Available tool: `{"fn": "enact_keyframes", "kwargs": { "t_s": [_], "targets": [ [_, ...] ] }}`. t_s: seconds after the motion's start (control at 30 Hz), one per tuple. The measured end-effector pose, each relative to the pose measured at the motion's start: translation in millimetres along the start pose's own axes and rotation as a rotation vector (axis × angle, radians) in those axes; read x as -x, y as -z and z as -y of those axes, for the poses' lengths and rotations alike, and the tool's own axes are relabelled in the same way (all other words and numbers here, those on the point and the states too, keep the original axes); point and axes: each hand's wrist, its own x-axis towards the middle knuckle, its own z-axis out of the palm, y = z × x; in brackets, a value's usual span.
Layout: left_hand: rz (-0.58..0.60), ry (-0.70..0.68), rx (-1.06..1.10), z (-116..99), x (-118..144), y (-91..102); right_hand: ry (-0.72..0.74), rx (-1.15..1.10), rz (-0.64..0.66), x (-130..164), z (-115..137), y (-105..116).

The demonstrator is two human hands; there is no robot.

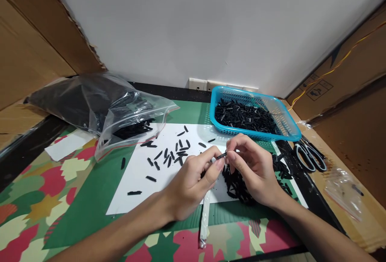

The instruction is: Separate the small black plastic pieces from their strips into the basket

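Observation:
Between my two hands is one small black strip-like piece, thin and dark, its exact kind unclear. My left hand pinches one end between thumb and forefinger. The fingertips of my right hand close on the other end. Below them lies a white sheet of paper with several loose black pieces scattered to the left. A heap of black pieces sits under my right hand, partly hidden by it. A narrow white wrapped stick lies below my left hand.
A blue plastic basket of black pieces stands at the back right. A clear zip bag full of black pieces rests at the back left. Scissors and a small clear bag lie on the right. Cardboard flanks the table.

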Motion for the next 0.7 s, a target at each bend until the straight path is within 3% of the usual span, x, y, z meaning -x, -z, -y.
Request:
{"fn": "enact_keyframes", "kwargs": {
  "t_s": [0.3, 0.47, 0.7],
  "targets": [
    [-0.063, -0.015, -0.024, 2.0, -0.5, 2.0, 0.023, 0.031, -0.013, -1.3, -0.3, 3.3],
    [-0.062, -0.031, -0.061, 0.3, -1.3, 1.0, -0.057, -0.064, 0.016, -3.8, 0.1, 8.3],
    [-0.06, -0.09, -0.086, -2.8, -2.6, 0.5, -0.026, -0.005, 0.024, -6.2, 0.3, 9.6]
  ]
}}
